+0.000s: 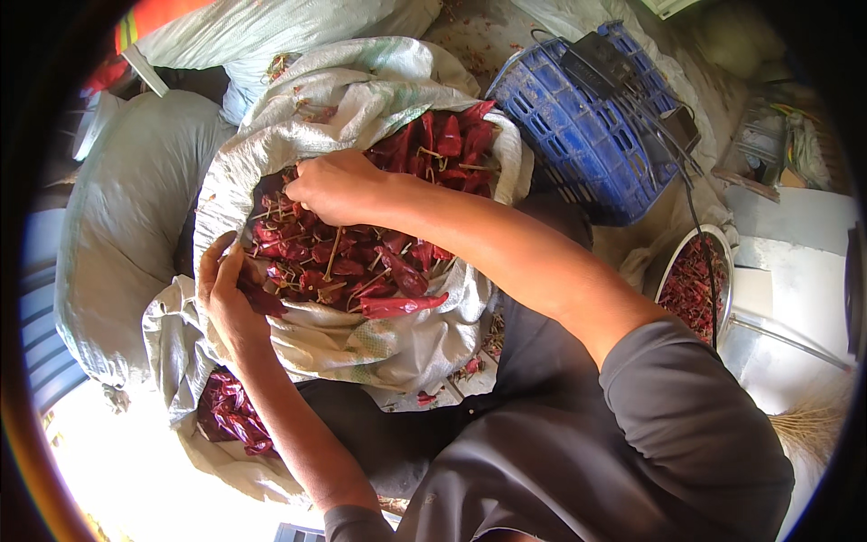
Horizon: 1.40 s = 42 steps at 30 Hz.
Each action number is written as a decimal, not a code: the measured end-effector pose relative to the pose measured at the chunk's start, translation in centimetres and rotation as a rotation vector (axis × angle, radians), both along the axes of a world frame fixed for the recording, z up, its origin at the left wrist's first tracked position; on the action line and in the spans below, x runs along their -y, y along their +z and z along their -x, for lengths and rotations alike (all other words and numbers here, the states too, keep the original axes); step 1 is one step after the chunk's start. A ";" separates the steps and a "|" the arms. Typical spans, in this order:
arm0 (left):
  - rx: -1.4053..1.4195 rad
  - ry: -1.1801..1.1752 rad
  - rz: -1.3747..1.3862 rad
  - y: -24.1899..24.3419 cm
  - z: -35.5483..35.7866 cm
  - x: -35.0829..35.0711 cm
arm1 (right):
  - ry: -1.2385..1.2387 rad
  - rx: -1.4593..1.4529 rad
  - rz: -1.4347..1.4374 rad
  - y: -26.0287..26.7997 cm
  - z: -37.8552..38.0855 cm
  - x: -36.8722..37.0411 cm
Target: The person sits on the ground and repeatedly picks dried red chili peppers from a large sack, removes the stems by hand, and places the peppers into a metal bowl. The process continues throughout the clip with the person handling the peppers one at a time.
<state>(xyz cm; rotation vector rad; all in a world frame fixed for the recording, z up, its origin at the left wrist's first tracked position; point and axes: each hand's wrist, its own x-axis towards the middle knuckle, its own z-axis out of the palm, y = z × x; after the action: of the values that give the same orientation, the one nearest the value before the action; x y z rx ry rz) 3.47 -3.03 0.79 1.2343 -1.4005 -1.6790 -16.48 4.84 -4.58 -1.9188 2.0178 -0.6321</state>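
A white woven sack (234, 159) with its rim rolled down stands open in front of me, full of dried red chili peppers (345, 264) with pale stems. My left hand (234, 291) is at the sack's left rim, its fingers curled around a few dark red chili peppers (264, 299). Over the upper left part of the heap is my right hand (339, 186), fingers bent down; its fingertips are partly hidden, so whether they pinch a stem is unclear. One long glossy pepper (404, 306) lies on the near edge of the heap.
A second sack of stemless-looking red peppers (234, 413) is at lower left. Full white sacks (145, 223) stand left and behind. To the right, a blue plastic crate (569, 122) bears a dark device with a cable. A metal bowl (730, 261) holds red scraps.
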 end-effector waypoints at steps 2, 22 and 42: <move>0.044 -0.038 0.027 -0.5 -0.3 0.6 | -0.033 0.015 0.025 0.1 0.4 -0.4; 0.521 -0.345 0.529 0.9 2.4 -2.8 | 0.049 0.408 0.294 2.8 -0.8 -1.0; 0.162 -0.070 0.206 -0.1 1.0 -3.3 | -0.465 0.840 0.368 5.1 4.5 1.2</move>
<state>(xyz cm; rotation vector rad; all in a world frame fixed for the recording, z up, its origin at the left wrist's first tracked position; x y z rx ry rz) 2.49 0.26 0.73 1.2379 -1.6855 -1.4629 -20.97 3.66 0.51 -0.9870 1.8101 -1.6777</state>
